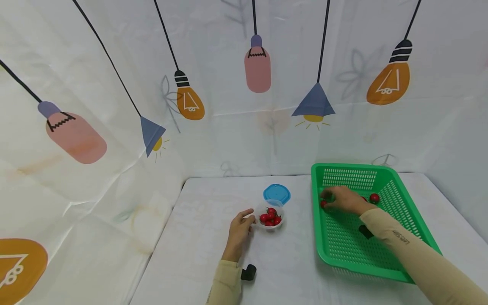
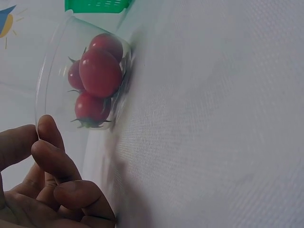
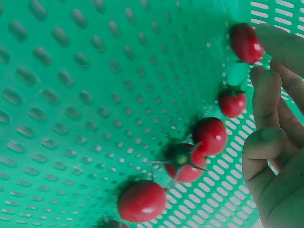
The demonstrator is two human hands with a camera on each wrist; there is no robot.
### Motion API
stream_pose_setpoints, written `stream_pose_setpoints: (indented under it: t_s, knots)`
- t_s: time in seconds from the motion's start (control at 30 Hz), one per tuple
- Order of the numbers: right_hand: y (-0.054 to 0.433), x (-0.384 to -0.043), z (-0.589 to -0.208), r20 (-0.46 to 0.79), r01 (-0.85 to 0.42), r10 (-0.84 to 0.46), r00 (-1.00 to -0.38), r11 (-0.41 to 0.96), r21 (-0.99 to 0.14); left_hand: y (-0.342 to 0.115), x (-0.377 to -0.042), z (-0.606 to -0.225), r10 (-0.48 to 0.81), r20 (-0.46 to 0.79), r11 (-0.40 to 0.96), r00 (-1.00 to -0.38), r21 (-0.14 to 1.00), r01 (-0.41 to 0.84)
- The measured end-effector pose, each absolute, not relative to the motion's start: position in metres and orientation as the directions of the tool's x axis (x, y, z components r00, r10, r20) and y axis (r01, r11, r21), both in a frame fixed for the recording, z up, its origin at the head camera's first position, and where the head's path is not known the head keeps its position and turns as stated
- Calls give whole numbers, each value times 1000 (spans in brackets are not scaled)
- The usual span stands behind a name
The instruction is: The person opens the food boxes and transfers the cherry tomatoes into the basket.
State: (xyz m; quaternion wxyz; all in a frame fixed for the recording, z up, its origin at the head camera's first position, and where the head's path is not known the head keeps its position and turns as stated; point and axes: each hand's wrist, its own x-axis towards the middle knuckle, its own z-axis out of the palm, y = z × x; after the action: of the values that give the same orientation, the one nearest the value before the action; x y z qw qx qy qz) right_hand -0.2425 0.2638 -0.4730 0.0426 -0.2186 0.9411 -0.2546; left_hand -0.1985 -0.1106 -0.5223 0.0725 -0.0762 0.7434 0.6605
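Note:
A clear plastic tub (image 1: 270,217) holding several cherry tomatoes (image 2: 100,73) stands on the white table. My left hand (image 1: 240,231) pinches the tub's rim between thumb and fingertip; the left wrist view shows the contact. My right hand (image 1: 345,200) is inside the green basket (image 1: 319,237), its fingers loosely bent. A cherry tomato (image 3: 246,42) lies at those fingertips by the basket's left wall. In the right wrist view a finger overlaps that tomato's edge, though the hand does not close round it. More cherry tomatoes (image 3: 141,201) lie along the basket floor.
Behind the tub lies a blue lid (image 1: 277,193). The basket's raised rim surrounds the right hand. A white cloth wall (image 1: 236,144) printed with lamps stands at the table's back and left side.

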Motion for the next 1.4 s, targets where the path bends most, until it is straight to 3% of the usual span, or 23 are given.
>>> stream_pose_setpoints:
  t_s: [0.4,0.73,1.1,1.4]
  knots:
    - [255,-242,-452,224,-367,-292,-930,782,-503,-109,-198,-522,-19,-217,128,-976,968,-218]
    - [226,-243,-437,430,-480,-281,-858,734,-481,-107,-200,-524,-28,-205,129,-978,970,-207]
    - [179,-246,-420,427,-507,-313,-848,712,-486,-105,-201,-524,-33,-211,131,-977,968,-214]
    - [145,-249,-416,314,-480,-363,-877,673,-563,-106,-200,-526,-27,-199,123,-980,972,-201]
